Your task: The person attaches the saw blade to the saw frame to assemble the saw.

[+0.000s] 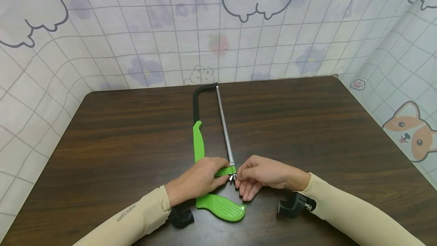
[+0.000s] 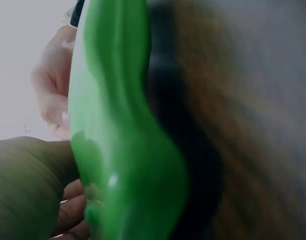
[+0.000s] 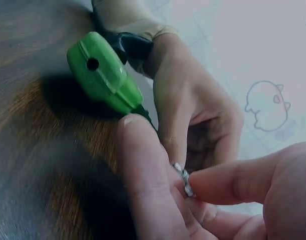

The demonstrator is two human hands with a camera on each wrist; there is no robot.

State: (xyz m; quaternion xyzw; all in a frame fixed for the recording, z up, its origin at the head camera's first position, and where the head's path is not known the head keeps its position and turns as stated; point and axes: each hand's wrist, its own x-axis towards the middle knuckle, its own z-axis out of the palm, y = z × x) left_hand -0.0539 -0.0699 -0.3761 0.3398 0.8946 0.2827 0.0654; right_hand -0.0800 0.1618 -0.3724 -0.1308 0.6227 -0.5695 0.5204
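Note:
A hacksaw with a green handle and a black front frame lies on the dark table, its far end pointing away from me. Its thin silver blade runs from the black tip down to a green bracket. With thumb and fingers, my left hand grips the frame at that bracket. A small metal wing nut sits at the blade's near end, between the thumb and fingers of my right hand, which pinches it. The green grip fills much of the left wrist view and partly hides the hands.
The brown wood-grain table extends around the saw. A patterned cloth hangs behind it and along the sides. Black wrist-camera mounts sit below both wrists, close to the tabletop.

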